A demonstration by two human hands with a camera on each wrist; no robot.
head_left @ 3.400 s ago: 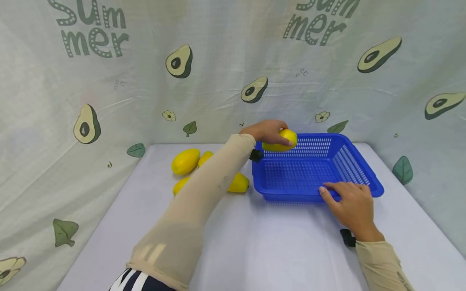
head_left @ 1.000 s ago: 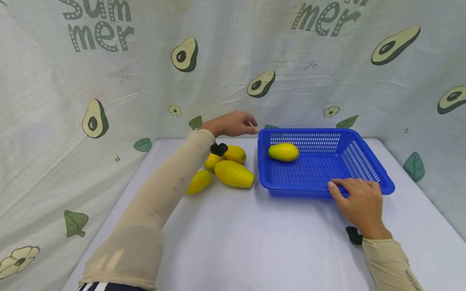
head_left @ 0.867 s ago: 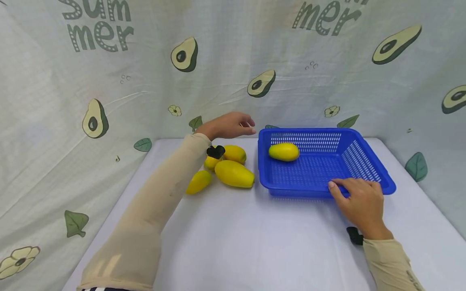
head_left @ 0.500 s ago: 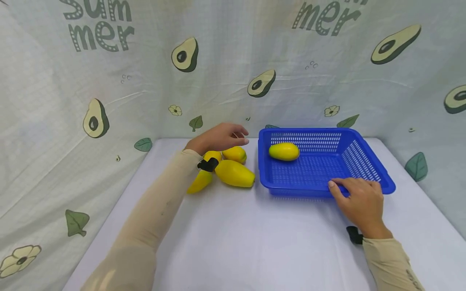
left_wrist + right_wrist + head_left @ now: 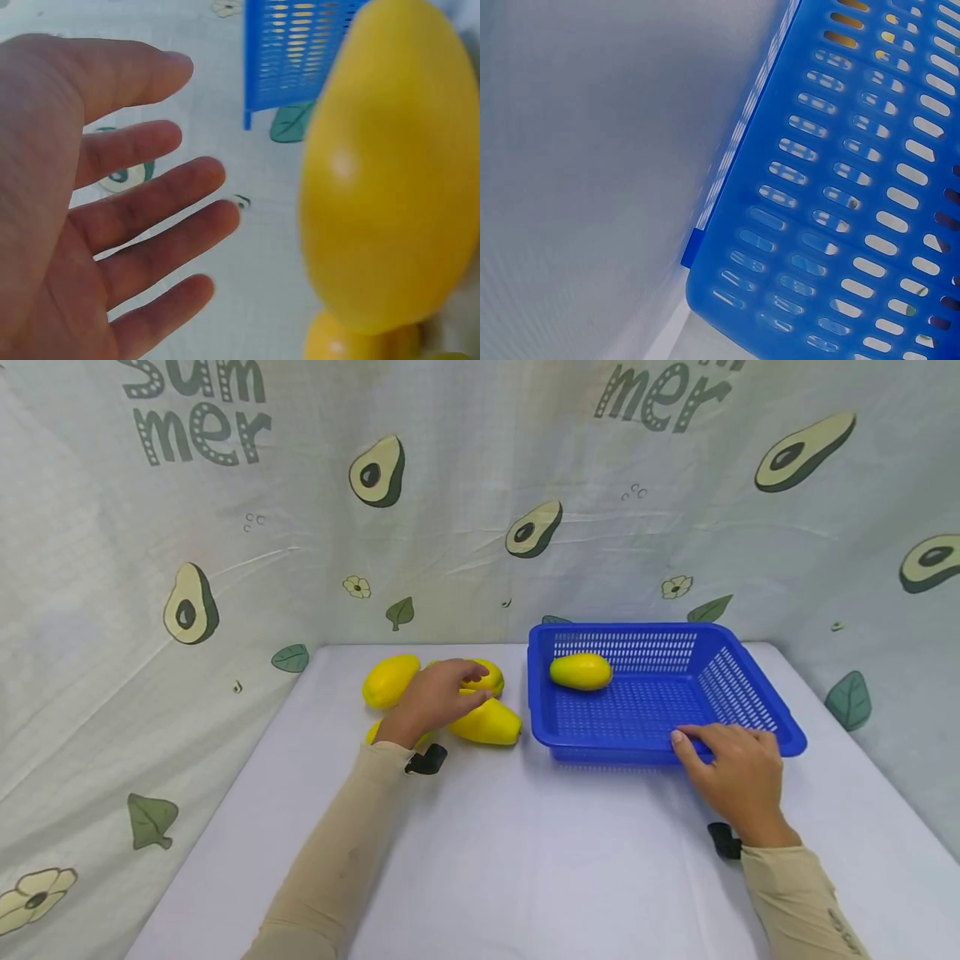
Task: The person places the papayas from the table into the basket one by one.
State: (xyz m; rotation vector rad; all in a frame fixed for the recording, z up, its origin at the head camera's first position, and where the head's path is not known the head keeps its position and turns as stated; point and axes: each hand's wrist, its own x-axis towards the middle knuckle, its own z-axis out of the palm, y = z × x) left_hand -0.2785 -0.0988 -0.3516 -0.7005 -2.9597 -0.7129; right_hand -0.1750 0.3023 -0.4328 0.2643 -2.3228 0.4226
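Observation:
My left hand (image 5: pixel 437 697) hovers over a cluster of yellow fruits, its fingers spread and holding nothing. The largest, a long papaya-like fruit (image 5: pixel 491 725), lies beneath and beside its fingertips; the left wrist view shows this fruit (image 5: pixel 390 165) apart from the hand. An oval yellow fruit (image 5: pixel 392 681) lies behind the hand to the left. Another yellow fruit (image 5: pixel 492 678) is partly covered by the fingers, and one more (image 5: pixel 377 732) by the wrist. My right hand (image 5: pixel 738 777) grips the front rim of a blue plastic basket (image 5: pixel 592 752), where one yellow fruit (image 5: pixel 581 672) lies at the back left.
A white-covered table (image 5: pixel 540 852) bears everything. Behind it hangs a pale cloth (image 5: pixel 450 560) printed with avocados, touching the table's back edge. The perforated basket wall (image 5: pixel 742 195) fills much of the right wrist view.
The left hand has released a yellow fruit into the basket, drawn back left, and come down toward the person over the other fruits. The right hand has stayed at the basket's rim.

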